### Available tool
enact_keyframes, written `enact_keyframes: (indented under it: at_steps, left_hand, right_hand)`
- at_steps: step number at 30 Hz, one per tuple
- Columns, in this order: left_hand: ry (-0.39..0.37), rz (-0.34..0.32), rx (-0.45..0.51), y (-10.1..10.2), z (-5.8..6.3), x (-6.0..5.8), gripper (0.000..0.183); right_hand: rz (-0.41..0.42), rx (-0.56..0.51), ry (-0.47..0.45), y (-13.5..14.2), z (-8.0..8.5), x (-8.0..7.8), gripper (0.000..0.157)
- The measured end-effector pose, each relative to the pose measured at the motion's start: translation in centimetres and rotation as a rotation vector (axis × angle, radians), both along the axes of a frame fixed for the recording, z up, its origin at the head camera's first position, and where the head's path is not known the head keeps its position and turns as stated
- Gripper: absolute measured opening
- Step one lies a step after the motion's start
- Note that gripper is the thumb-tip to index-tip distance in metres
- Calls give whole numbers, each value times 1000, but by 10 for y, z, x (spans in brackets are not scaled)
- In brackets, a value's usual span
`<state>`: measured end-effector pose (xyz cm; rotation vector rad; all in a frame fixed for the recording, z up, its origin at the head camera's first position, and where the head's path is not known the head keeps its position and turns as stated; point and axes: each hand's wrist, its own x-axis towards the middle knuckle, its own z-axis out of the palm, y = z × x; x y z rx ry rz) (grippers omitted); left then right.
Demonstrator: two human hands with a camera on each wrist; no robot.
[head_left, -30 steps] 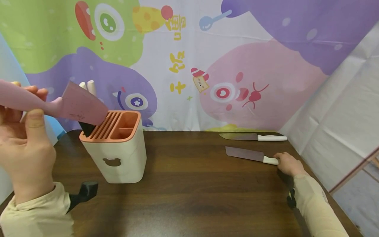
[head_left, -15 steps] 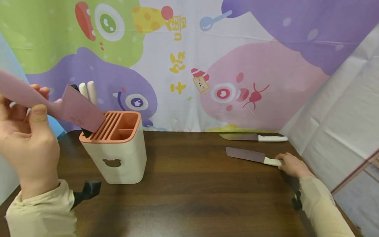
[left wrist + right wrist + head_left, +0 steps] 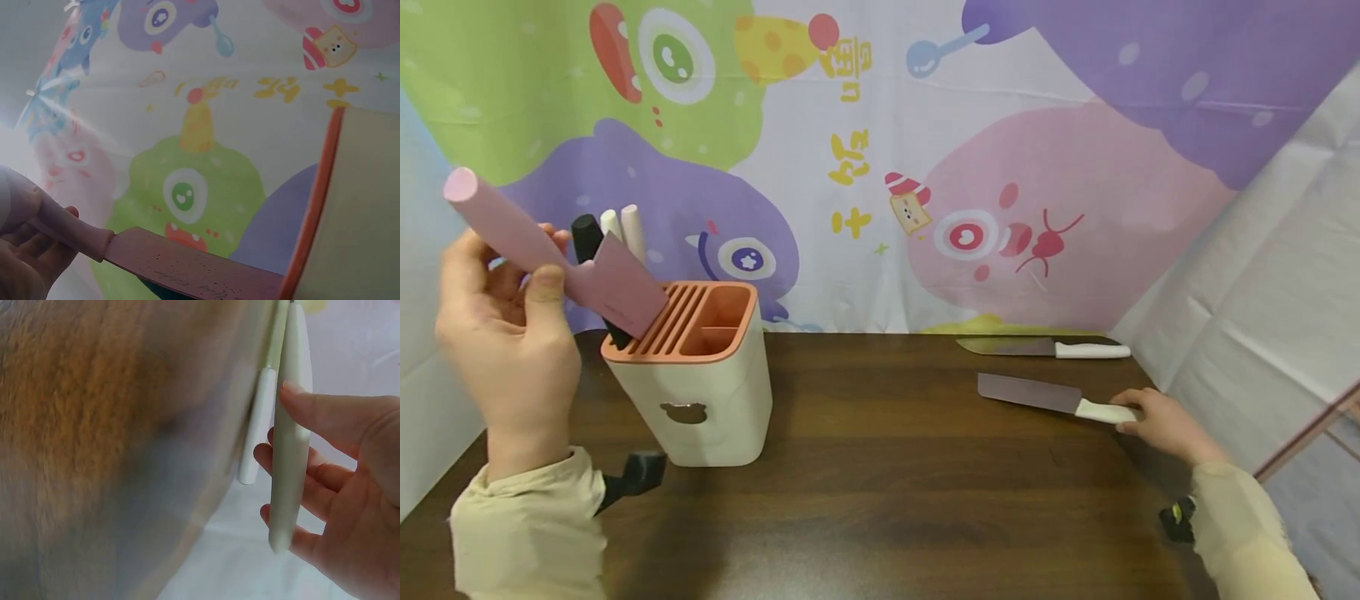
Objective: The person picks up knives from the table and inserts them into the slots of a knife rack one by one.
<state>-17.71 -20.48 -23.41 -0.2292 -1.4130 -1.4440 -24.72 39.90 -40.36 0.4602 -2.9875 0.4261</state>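
Note:
My left hand (image 3: 512, 333) holds a pink knife (image 3: 523, 229) by its handle, thumb against the neck. The knife tilts down to the right, its broad blade (image 3: 187, 265) meeting the slotted top of a cream knife holder (image 3: 715, 417) with an orange rim; the blade's far end is hidden there. At the right, my right hand (image 3: 1165, 421) grips the cream handle (image 3: 290, 450) of a square-ended kitchen knife (image 3: 1030, 392), thumb on one side and fingers on the other. That blade points left, low over the table.
Behind it lies a pointed knife (image 3: 1090, 351) with a white handle. A black-handled knife (image 3: 586, 237) and two white handles (image 3: 632, 233) stand in the holder's left slots. The wooden table (image 3: 880, 467) ends at a cartoon cloth (image 3: 850, 275) behind.
My left hand has moved right and the pink knife has tilted steeper, its blade sinking into the holder's slots. My right hand has shifted right, drawing the square-ended knife slightly with it.

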Motion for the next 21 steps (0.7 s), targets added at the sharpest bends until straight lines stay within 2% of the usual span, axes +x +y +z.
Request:
enact_keyframes:
  at_steps: [4, 7, 10, 14, 21]
  left_hand:
    - [-1, 13, -21, 0, -4, -4, 34]
    - [-32, 52, -48, 1, -6, -6, 33]
    - [-62, 44, -23, 2, -7, -8, 33]
    - [-100, 63, -32, 1, -9, -11, 36]
    - [-87, 55, -55, -2, -16, -15, 35]
  right_hand:
    - [15, -22, 19, 2, 5, 4, 30]
    - [15, -37, 30, 1, 10, 8, 30]
    - [-1, -39, 29, -2, 15, 14, 31]
    - [-34, -42, 18, -3, 20, 18, 34]
    - [-58, -84, 38, -7, 28, 21, 34]
